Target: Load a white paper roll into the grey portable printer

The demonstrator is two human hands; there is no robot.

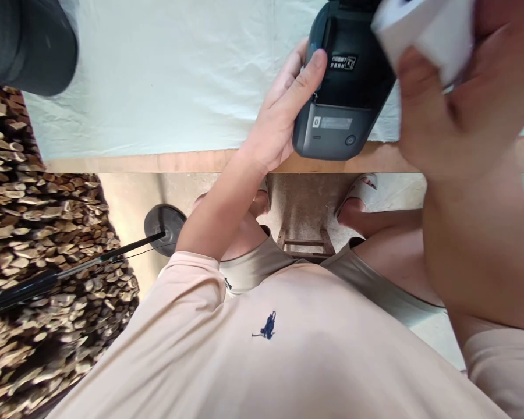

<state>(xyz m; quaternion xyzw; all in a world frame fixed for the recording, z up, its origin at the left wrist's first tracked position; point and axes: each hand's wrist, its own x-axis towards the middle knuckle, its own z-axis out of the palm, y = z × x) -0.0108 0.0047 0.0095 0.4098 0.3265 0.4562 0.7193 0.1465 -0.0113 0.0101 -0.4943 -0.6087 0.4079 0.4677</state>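
Observation:
My left hand (290, 102) grips the left side of a dark label printer (344, 125), thumb on top near its rim. The printer has a small display strip, a round power button and a black inner part bearing white print. Its lid appears raised at the top edge of the view. Close above its right side, my right hand (458, 110) holds a white paper roll (432, 38), blurred by motion, with the thumb pressed against its side. Part of the roll and most of the right fingers are cut off or hidden.
A pale cloth covers the table (170, 75), which has a wooden front edge (166, 162). A dark cylindrical object (30, 46) stands at the upper left. Stacked firewood (21, 233) and a black stand with a round base (165, 218) are at the left. Below is a wooden stool (305, 243).

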